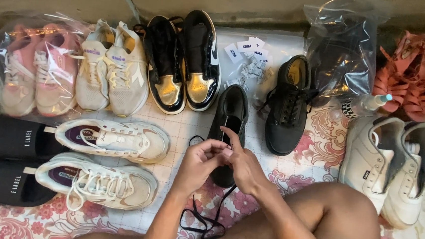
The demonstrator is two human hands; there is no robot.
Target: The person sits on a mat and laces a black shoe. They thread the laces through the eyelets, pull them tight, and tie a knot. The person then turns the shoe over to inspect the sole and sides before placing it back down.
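A black low sneaker (231, 111) lies toe toward me on the flowered cloth (315, 146). My left hand (198, 164) and my right hand (242, 162) meet over its front, fingers pinching its black lace (204, 223). The loose lace trails down toward my legs in a loop. Its matching black sneaker (287, 107) sits just to the right, laced, untouched.
Black and gold high-tops (182, 62), white sneakers (112, 67), bagged pink sneakers (35, 67), two cream trainers (111, 140), black slip-ons (7, 137) lie left. White shoes (391, 167), red sandals (411, 73), a plastic bag (343, 49), a bottle (365, 106) and paper tags (250, 50) lie right.
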